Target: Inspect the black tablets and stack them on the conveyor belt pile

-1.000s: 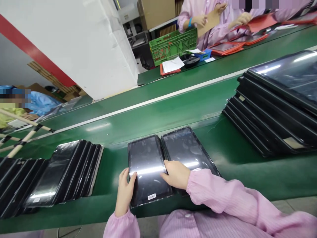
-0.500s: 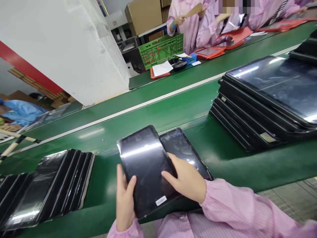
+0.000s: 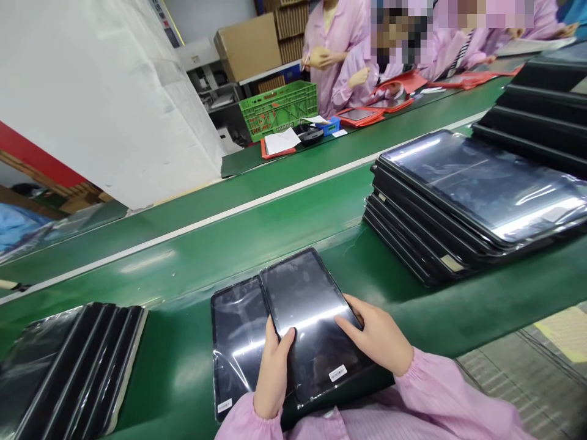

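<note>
Both hands hold a black tablet in clear film (image 3: pixel 307 318), which has a small white label near its lower edge. My left hand (image 3: pixel 274 379) grips its lower left edge, and my right hand (image 3: pixel 376 333) rests on its right edge. The tablet's left edge overlaps a second film-wrapped tablet (image 3: pixel 238 333), which lies flat on the green conveyor belt (image 3: pixel 192 256). Its lower end also has a white label. A stack of wrapped tablets (image 3: pixel 477 189) stands to my right, and another (image 3: pixel 77 366) stands to my left.
Beyond a white rail, a second green belt (image 3: pixel 293 153) runs past co-workers in pink smocks (image 3: pixel 334 55). It carries red folders, papers and a green crate (image 3: pixel 278 110). A white panel (image 3: pixel 105 98) stands at the far left.
The held tablet has come down from its raised tilt and crossed over the other tablet, which shows to its left. The view has swung left.
</note>
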The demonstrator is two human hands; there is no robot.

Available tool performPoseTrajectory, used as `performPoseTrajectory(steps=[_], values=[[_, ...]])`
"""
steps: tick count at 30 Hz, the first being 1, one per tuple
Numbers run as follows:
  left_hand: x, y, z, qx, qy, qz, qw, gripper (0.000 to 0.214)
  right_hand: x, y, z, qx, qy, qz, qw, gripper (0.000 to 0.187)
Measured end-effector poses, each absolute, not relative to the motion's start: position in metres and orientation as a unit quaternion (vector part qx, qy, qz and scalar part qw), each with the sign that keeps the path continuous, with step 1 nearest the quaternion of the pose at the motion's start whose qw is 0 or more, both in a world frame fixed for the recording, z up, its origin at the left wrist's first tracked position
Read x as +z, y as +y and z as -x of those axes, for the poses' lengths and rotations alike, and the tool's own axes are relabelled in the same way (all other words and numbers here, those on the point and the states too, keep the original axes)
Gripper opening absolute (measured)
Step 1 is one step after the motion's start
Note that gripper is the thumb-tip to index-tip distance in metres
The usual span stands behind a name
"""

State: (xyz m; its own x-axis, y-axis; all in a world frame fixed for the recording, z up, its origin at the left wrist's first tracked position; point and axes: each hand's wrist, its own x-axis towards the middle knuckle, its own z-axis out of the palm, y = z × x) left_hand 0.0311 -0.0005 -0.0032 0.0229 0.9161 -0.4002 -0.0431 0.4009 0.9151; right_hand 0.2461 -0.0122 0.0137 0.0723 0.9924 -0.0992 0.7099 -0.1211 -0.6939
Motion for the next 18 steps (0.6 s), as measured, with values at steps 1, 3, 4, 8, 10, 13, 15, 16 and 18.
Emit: performPoseTrajectory(steps=[1, 3, 4, 8, 10, 13, 15, 16, 18], values=[[-0.002, 0.000, -0.032, 0.394, 0.574, -0.368, 0.616, 0.069, 0.015, -0.012, -0.248, 0.292, -0.616, 0.690, 0.244, 0.043], [-0.002, 0.000, -0.035, 0.398, 0.575, -0.346, 0.625, 0.072, 0.015, -0.011, -0.252, 0.298, -0.619, 0.685, 0.243, 0.040], [-0.003, 0.000, -0.037, 0.403, 0.578, -0.337, 0.625, 0.073, 0.013, -0.010, -0.253, 0.298, -0.620, 0.683, 0.246, 0.039], [-0.009, -0.004, -0.042, 0.413, 0.601, -0.279, 0.625, 0.074, -0.005, -0.008, -0.256, 0.335, -0.586, 0.675, 0.297, 0.053], [-0.008, -0.007, -0.045, 0.412, 0.605, -0.257, 0.631, 0.073, -0.013, -0.007, -0.256, 0.413, -0.563, 0.641, 0.317, 0.060], [-0.006, -0.009, -0.047, 0.417, 0.596, -0.238, 0.643, 0.072, -0.013, -0.008, -0.253, 0.487, -0.538, 0.615, 0.308, 0.073], [-0.008, -0.010, -0.044, 0.418, 0.596, -0.226, 0.647, 0.071, -0.007, -0.010, -0.249, 0.488, -0.535, 0.614, 0.316, 0.082], [-0.011, -0.010, -0.041, 0.416, 0.602, -0.220, 0.645, 0.069, -0.002, -0.012, -0.247, 0.489, -0.536, 0.604, 0.331, 0.083], [-0.019, -0.009, -0.033, 0.403, 0.629, -0.209, 0.631, 0.065, 0.008, -0.017, -0.243, 0.499, -0.537, 0.566, 0.377, 0.082]])
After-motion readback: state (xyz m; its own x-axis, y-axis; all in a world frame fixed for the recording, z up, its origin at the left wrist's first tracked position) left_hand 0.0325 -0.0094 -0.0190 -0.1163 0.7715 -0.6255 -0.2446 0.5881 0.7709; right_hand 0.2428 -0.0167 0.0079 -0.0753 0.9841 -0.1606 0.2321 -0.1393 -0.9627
